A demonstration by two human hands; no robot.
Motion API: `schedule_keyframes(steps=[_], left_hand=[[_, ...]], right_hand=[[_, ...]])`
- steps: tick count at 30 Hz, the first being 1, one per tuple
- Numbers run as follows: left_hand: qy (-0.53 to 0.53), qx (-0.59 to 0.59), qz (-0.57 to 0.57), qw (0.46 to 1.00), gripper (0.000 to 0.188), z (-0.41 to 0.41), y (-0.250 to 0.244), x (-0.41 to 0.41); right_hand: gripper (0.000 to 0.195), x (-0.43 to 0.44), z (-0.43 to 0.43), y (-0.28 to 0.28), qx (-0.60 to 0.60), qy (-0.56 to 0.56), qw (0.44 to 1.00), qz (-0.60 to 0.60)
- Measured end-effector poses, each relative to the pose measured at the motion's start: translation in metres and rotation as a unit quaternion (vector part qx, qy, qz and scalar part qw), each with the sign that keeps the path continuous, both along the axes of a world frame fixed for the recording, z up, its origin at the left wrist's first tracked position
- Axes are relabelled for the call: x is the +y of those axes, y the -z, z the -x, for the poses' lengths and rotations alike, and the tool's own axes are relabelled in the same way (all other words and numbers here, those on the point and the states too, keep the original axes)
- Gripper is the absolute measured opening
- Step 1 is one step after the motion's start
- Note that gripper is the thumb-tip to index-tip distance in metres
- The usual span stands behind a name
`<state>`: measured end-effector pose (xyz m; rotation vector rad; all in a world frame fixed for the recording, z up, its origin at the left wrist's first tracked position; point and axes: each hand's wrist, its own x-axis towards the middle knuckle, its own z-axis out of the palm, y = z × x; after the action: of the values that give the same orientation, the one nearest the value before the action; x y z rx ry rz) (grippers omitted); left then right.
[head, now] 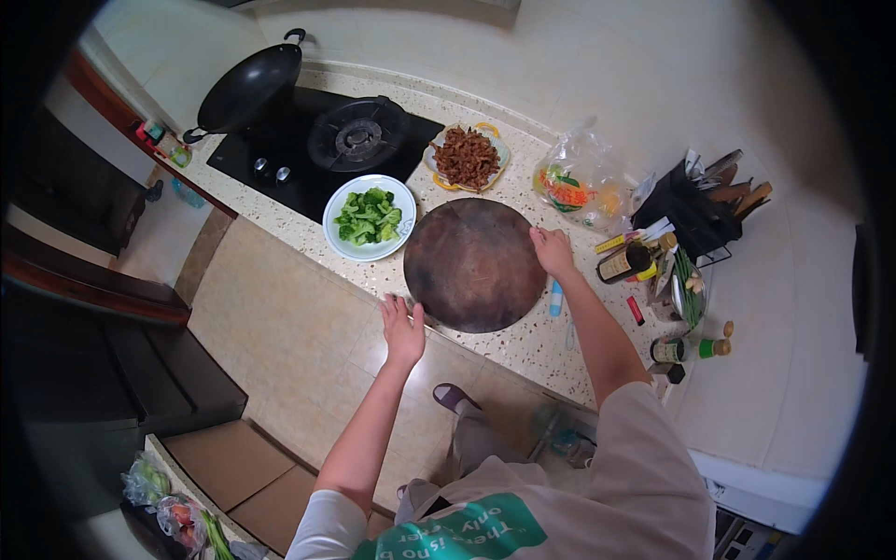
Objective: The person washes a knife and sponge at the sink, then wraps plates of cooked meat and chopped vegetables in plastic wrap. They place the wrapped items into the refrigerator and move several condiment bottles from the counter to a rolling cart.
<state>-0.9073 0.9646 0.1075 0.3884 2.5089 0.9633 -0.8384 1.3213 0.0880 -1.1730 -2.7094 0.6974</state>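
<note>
A round, dark wooden chopping board [476, 266] lies on the speckled countertop [567, 378]. My right hand [553, 250] touches or hovers at the board's right rim, its fingers pointing up and left. Near the counter's front edge, left of the board, my left hand [402, 330] is held with its fingers spread and nothing in it. A white plate of broccoli florets [369, 215] stands at the board's upper left. Behind the board is a dish with yellow handles, heaped with brown cooked pieces [467, 157], perhaps meat. A blue-and-white capped object [556, 297] lies beside my right forearm.
A black gas hob [245, 168] carries a wok [248, 87] tilted up at the left. Behind the board sits a clear plastic bag [581, 182] of produce. At the right stand a black knife holder [682, 203], a dark sauce bottle [623, 263] and small spice jars [668, 349].
</note>
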Motion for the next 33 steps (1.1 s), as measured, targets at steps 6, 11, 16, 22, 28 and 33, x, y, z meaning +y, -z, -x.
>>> schedule_keyframes(steps=[6,11,16,22,28,33], left_hand=[[-0.142,-0.06,0.028,0.988,0.077,-0.004,0.013,0.049],[-0.203,-0.111,-0.034,0.972,0.072,-0.022,0.003,0.042],[-0.148,-0.222,-0.426,0.865,0.077,-0.063,-0.039,0.008],[-0.194,-0.134,-0.439,0.867,0.081,-0.104,-0.106,-0.117],[-0.454,0.006,-0.49,0.744,0.085,-0.197,-0.144,-0.287],[-0.64,0.138,-0.53,0.538,0.081,-0.315,-0.156,-0.415]], right_hand=[[0.055,0.002,0.01,0.006,-0.021,-0.038,0.999,0.01],[0.044,-0.023,-0.011,-0.015,0.153,0.017,0.987,0.046],[0.043,-0.06,-0.053,-0.076,0.256,0.048,0.93,0.258],[0.038,-0.143,-0.058,-0.133,0.255,-0.049,0.786,0.561],[0.035,-0.35,-0.03,-0.121,0.101,-0.162,0.726,0.661],[0.033,-0.549,-0.038,-0.105,-0.162,-0.249,0.532,0.793]])
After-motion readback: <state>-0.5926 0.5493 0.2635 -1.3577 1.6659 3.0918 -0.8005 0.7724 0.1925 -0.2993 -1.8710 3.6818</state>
